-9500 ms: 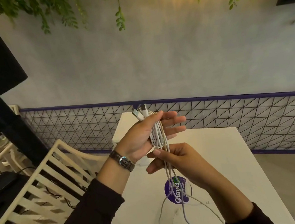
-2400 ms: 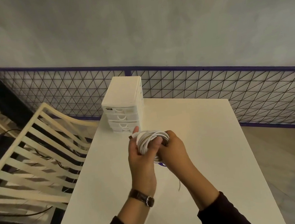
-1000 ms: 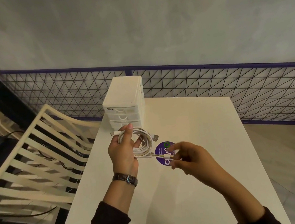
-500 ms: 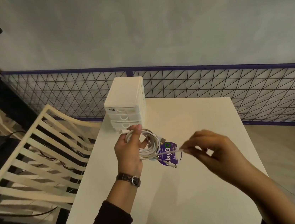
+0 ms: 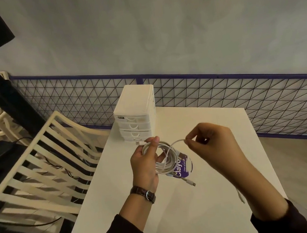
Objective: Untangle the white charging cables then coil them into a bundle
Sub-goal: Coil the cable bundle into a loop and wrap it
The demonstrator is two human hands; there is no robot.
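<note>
Left hand [image 5: 145, 167] clamps coil [image 5: 166, 160] — right hand [image 5: 208, 142] pinches loose strand [image 5: 177, 142] at coil's 1 o'clock, nearer.

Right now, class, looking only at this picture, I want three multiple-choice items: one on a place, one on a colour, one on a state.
1. Where does the white drawer unit stand?
A. on the chair
B. at the table's far left corner
C. on the floor

2. What colour is the round sticker on the table?
A. purple
B. red
C. yellow

3. How is the cable coil held?
A. lying loose on the table
B. hung on the fence
C. gripped in the left hand

Key: 1 B, it stands on the tabletop by the wire fence. 2 A, purple with white lettering. 3 C, the left hand's fingers close round the loops while the right hand pinches a strand.
</note>
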